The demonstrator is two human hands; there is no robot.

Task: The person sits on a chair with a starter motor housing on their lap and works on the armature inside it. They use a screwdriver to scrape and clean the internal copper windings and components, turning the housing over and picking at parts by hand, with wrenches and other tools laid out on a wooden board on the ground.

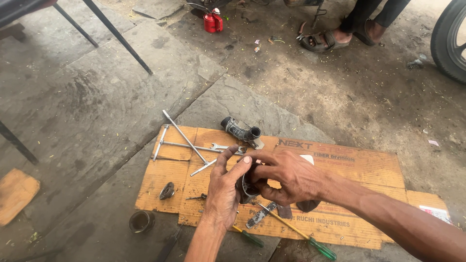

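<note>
Both hands, left hand and right hand, clamp together on a dark round part above the cardboard sheet.

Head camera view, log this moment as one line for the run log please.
left hand: grips dark round part | right hand: fingers on the part | under them: cardboard sheet | nearby: T-handle wrenches, green-handled screwdrivers

Single head-worn view, looking steeply down and forward from close above; flattened cardboard sheet fills lower centre, stone floor beyond.
</note>
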